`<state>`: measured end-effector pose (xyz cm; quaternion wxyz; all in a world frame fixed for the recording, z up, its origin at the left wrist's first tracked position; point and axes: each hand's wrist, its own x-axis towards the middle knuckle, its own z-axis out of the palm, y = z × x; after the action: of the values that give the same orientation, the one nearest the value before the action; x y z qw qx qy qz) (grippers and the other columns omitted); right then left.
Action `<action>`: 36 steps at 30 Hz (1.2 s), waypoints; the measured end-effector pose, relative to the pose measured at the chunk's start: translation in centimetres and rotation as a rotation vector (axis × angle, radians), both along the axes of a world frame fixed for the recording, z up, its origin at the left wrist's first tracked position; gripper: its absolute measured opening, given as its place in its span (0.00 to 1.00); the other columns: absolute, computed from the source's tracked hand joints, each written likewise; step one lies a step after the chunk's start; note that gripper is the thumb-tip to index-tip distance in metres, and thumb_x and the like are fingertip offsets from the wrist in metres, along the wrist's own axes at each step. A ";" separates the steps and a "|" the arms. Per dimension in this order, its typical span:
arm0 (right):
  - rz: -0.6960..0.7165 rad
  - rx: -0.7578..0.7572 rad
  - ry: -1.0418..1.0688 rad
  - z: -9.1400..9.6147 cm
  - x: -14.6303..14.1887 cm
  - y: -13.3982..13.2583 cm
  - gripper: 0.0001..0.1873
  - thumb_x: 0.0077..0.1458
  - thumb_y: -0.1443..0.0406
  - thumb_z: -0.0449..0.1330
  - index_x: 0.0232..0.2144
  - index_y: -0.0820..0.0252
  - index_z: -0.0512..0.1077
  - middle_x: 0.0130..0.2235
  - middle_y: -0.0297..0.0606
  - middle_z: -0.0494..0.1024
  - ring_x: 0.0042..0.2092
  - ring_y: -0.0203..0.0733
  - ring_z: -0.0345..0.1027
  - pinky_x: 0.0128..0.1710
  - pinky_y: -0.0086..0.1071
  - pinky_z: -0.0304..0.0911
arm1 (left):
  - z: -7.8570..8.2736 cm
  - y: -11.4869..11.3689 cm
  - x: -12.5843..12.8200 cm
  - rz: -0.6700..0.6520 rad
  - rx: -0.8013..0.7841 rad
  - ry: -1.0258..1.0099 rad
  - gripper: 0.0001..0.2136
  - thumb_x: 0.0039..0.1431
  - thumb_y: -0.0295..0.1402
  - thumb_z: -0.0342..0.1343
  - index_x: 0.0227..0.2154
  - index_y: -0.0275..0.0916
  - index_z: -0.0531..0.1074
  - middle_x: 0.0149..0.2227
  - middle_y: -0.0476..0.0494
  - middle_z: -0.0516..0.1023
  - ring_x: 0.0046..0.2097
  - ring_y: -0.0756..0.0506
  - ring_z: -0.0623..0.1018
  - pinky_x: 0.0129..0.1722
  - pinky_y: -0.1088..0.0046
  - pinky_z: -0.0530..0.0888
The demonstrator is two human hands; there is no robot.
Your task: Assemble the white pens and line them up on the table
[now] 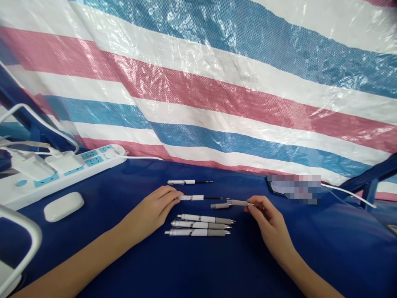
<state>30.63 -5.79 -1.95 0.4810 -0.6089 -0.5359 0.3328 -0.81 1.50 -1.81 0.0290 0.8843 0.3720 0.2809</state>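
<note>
On the blue table cover my left hand (155,209) rests with its fingers curled, the fingertips touching the white end of a half-built pen (198,198) with a bare dark refill. My right hand (266,215) pinches a grey pen barrel piece (239,203); a second grey piece (221,205) lies just left of it. Below them three finished white-and-grey pens (200,225) lie side by side. Another white pen part with a bare refill (188,181) lies farther back.
A white power strip (93,159) with plugged chargers sits at the left, with a white oval case (63,205) in front of it. A striped red, white and blue tarp (217,82) hangs behind. A blurred-out item (294,188) lies at the right.
</note>
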 end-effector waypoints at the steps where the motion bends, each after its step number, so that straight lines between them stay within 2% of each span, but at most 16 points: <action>1: -0.013 0.005 0.009 -0.1 0.1 0.1 0.09 0.60 0.56 0.56 0.39 0.53 0.68 0.34 0.33 0.74 0.41 0.44 0.70 0.40 0.33 0.61 | 0.0 -0.1 0.1 -0.010 -0.005 -0.006 0.14 0.70 0.34 0.43 0.45 0.40 0.73 0.43 0.45 0.75 0.44 0.48 0.76 0.48 0.73 0.73; 9: -0.109 0.013 0.029 -0.4 0.6 0.4 0.07 0.59 0.57 0.55 0.36 0.53 0.68 0.33 0.32 0.73 0.39 0.44 0.68 0.36 0.32 0.60 | 0.0 -0.1 0.1 -0.020 -0.027 -0.028 0.12 0.69 0.34 0.44 0.45 0.40 0.73 0.43 0.46 0.75 0.44 0.48 0.77 0.49 0.73 0.73; 18: 0.017 -0.002 -0.009 0.3 -0.3 -0.2 0.06 0.56 0.59 0.57 0.35 0.54 0.70 0.30 0.31 0.72 0.36 0.42 0.68 0.35 0.32 0.58 | 0.1 -0.1 0.2 -0.016 -0.020 -0.033 0.12 0.69 0.34 0.44 0.45 0.40 0.73 0.43 0.46 0.75 0.44 0.47 0.77 0.48 0.72 0.73; 26: -0.223 0.034 0.022 0.2 0.6 0.2 0.07 0.56 0.58 0.55 0.33 0.54 0.68 0.30 0.31 0.71 0.36 0.43 0.66 0.34 0.32 0.57 | 0.0 -0.1 0.2 -0.021 -0.015 -0.030 0.13 0.69 0.34 0.44 0.45 0.40 0.73 0.43 0.45 0.76 0.44 0.47 0.77 0.48 0.72 0.73; 30: -0.234 0.007 0.031 0.0 0.6 0.6 0.08 0.56 0.58 0.55 0.34 0.54 0.68 0.31 0.31 0.71 0.37 0.44 0.67 0.36 0.33 0.57 | 0.1 -0.1 0.2 -0.023 -0.017 -0.025 0.13 0.69 0.34 0.44 0.45 0.40 0.73 0.43 0.44 0.76 0.44 0.47 0.77 0.48 0.71 0.73; 36: -0.180 -0.019 0.030 0.2 0.3 0.5 0.09 0.55 0.56 0.56 0.34 0.55 0.69 0.31 0.33 0.72 0.37 0.46 0.68 0.35 0.34 0.59 | 0.3 -0.2 0.3 -0.024 -0.026 -0.020 0.13 0.69 0.35 0.44 0.45 0.40 0.73 0.43 0.44 0.76 0.44 0.46 0.77 0.48 0.70 0.74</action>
<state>30.95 -5.29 -1.71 0.5111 -0.6541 -0.4686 0.3024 -0.54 1.32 -1.55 0.0475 0.8853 0.3648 0.2845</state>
